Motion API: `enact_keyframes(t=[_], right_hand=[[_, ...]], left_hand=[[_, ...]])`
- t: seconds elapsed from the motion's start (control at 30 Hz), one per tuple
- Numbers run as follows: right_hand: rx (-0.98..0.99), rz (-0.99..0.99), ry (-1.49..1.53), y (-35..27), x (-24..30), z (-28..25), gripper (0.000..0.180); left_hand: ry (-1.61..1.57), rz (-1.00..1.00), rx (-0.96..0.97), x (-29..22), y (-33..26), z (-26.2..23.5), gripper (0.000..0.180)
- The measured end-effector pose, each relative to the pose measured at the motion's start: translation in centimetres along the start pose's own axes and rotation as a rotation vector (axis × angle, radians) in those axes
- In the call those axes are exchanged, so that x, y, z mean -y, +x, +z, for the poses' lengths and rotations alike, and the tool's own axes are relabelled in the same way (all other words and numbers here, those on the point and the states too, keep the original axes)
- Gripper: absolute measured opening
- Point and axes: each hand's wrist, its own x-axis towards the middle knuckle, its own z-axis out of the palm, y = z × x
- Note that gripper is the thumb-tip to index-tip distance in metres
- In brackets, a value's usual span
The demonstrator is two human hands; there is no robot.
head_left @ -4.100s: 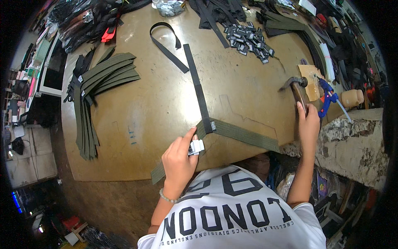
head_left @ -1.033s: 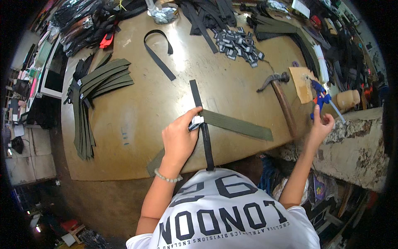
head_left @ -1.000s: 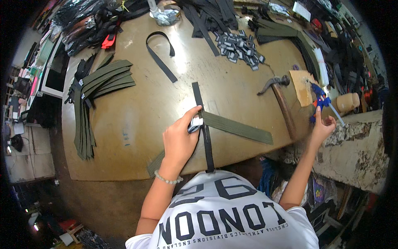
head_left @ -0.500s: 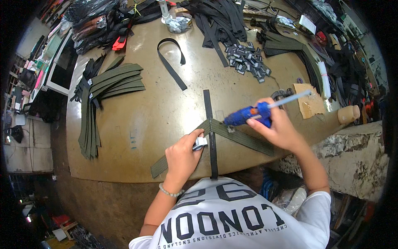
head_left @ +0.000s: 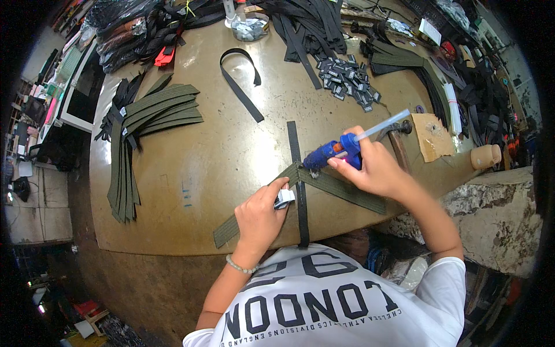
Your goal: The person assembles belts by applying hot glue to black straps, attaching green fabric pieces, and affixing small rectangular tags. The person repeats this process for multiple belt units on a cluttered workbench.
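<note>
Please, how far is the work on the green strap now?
Done: the green strap and the black strap already lie crossed on the table.
In hand: the left hand pins the green strap and a small buckle; the right hand points the glue gun at the crossing.
Left: no glue shows there yet, and a pile of green straps waits aside.

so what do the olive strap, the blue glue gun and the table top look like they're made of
Olive strap: woven webbing by the look, matt, lying flat and limp.
Blue glue gun, in the right hand: probably moulded plastic, smooth, with a translucent stick at the back.
Table top: hard tan sheet with a dull sheen, scuffed; material unclear.
</note>
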Motion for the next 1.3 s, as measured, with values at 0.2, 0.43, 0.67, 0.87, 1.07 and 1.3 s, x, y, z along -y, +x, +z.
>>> enact_keyframes(t=[0.2, 0.43, 0.67, 0.87, 1.07, 1.3], right_hand=[[0.032, -0.022, 0.017, -2.6, 0.0, 1.0, 0.045], [0.151, 0.079, 0.330, -5.2, -0.6, 0.1, 0.043], [-1.098, 0.449, -0.051, -8.2, -11.4, -4.9, 0.039], [-0.633, 1.028, -0.420, -15.0, -9.6, -7.6, 0.053], [-0.274, 0.201, 0.694, -9.2, 2.0, 2.3, 0.027], [-0.020, 0.203, 1.306, -5.5, 4.4, 8.4, 0.024]], left_hand=[[0.006, 0.026, -0.034, 0.1, -0.2, 0.2, 0.023], [0.004, 0.052, -0.012, 0.1, -0.1, 0.0, 0.036], [-1.336, -0.365, 0.195, 1.4, 1.1, -3.5, 0.027], [-2.064, -0.580, 0.466, 1.6, 1.6, -2.6, 0.034], [-1.782, -0.524, 0.405, -3.0, 1.6, -0.5, 0.030], [-1.673, -0.574, 0.301, -4.3, 1.2, -1.4, 0.047]])
